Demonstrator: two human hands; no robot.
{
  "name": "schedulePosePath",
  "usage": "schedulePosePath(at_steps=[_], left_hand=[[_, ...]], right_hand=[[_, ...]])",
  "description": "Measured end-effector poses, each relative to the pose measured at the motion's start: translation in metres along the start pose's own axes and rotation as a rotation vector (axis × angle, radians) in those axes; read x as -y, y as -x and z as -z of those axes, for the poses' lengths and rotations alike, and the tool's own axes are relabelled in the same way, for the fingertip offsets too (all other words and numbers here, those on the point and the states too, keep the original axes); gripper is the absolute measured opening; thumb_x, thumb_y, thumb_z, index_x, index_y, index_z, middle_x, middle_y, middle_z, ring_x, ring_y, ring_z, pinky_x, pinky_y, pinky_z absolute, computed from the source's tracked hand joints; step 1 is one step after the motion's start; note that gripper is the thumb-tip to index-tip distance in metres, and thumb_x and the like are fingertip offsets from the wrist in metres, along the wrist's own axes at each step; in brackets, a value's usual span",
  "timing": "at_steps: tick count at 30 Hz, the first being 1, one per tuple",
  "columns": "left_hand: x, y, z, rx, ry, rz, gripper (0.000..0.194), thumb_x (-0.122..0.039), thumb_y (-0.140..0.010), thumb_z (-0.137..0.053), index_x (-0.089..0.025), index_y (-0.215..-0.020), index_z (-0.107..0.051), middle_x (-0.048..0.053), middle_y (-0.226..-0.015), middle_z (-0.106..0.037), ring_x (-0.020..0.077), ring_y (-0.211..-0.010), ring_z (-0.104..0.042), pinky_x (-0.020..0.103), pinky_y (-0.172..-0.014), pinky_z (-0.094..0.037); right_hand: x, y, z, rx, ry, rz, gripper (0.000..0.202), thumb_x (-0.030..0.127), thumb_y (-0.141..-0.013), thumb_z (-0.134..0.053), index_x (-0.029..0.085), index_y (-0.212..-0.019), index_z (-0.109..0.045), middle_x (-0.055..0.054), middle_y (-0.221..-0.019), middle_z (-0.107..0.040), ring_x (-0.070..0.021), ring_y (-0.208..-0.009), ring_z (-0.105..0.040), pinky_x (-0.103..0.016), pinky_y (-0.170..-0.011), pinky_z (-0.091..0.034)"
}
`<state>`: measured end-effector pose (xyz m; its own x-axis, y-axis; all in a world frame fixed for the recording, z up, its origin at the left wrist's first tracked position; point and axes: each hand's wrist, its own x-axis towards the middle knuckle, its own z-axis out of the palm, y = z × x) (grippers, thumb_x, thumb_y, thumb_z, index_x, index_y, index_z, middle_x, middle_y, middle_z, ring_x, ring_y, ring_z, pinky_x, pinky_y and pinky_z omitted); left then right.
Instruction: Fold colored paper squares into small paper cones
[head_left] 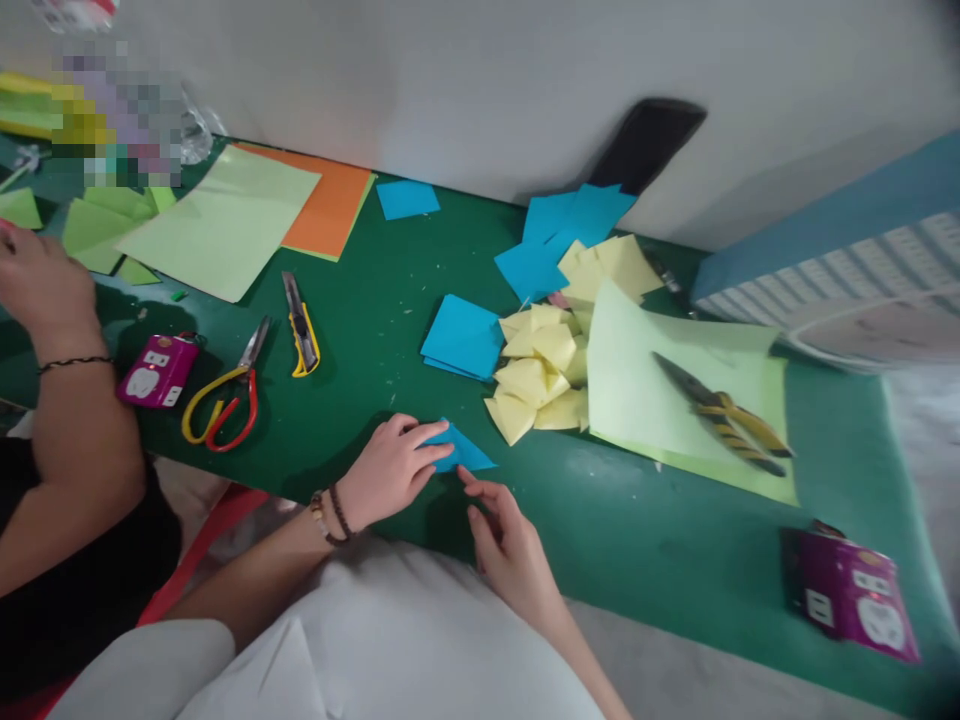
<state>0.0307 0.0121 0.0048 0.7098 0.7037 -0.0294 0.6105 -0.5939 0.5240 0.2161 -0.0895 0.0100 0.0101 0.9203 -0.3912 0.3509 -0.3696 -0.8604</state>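
A small sheet of blue paper [459,450], folded into a triangle, lies at the front edge of the green table. My left hand [394,465] rests on its left part with the fingers stretched out flat, covering that side. At the paper's lower edge, the index finger of my right hand [508,535] is extended and touches it. The other fingers of that hand are loosely bent, the thumb stands apart, and nothing is visible in them. Just beyond lies a stack of blue paper squares [463,338]. Beside it is a pile of folded yellow paper pieces [541,365].
Scissors [244,390], a yellow utility knife [302,328] and a purple box [159,370] lie to the left, near another person's arm [64,400]. Pliers [724,420] rest on pale green sheets [630,370] at right. A dark phone [646,145] leans against the wall.
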Motion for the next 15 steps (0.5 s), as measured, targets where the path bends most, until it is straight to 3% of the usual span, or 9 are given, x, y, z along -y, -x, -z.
schedulePosePath(at_steps=[4, 8, 12, 15], left_hand=[[0.001, 0.000, 0.000, 0.000, -0.014, -0.006, 0.032, -0.018, -0.092, -0.051, -0.025, -0.122, -0.064, 0.003, -0.140, -0.053, 0.0248, -0.106, -0.044, 0.043, -0.093, -0.046], [0.000, 0.000, -0.001, -0.013, -0.009, -0.007, 0.033, -0.017, -0.092, -0.052, -0.024, -0.121, -0.065, 0.003, -0.139, -0.054, 0.0242, -0.106, -0.044, 0.043, -0.093, -0.047], [0.002, 0.000, 0.001, -0.004, -0.010, -0.017, 0.034, -0.016, -0.092, -0.049, -0.024, -0.121, -0.065, 0.004, -0.138, -0.054, 0.0245, -0.106, -0.044, 0.043, -0.093, -0.047], [0.006, -0.005, 0.008, 0.052, -0.010, -0.070, 0.039, -0.011, -0.091, -0.046, -0.022, -0.123, -0.064, 0.006, -0.137, -0.053, 0.0234, -0.106, -0.047, 0.042, -0.095, -0.046]], right_hand=[[-0.010, 0.002, 0.015, -0.154, -0.078, -0.075, 0.022, 0.044, -0.093, -0.042, 0.023, -0.099, -0.046, -0.017, -0.133, -0.059, -0.0066, -0.038, -0.047, -0.025, -0.037, -0.043], [-0.021, 0.002, 0.034, -0.300, 0.056, -0.024, 0.021, 0.043, -0.094, -0.041, 0.022, -0.096, -0.047, -0.017, -0.130, -0.062, -0.0059, -0.036, -0.047, -0.024, -0.035, -0.044], [-0.021, -0.006, 0.039, -0.460, 0.480, 0.319, 0.015, 0.032, -0.095, -0.045, 0.021, -0.098, -0.054, -0.010, -0.106, -0.071, -0.0095, -0.050, -0.058, -0.024, -0.049, -0.051], [-0.013, -0.021, 0.029, -0.449, 0.620, 0.517, 0.015, 0.029, -0.095, -0.048, 0.021, -0.097, -0.061, -0.005, -0.085, -0.070, -0.0142, -0.068, -0.064, -0.026, -0.065, -0.052]])
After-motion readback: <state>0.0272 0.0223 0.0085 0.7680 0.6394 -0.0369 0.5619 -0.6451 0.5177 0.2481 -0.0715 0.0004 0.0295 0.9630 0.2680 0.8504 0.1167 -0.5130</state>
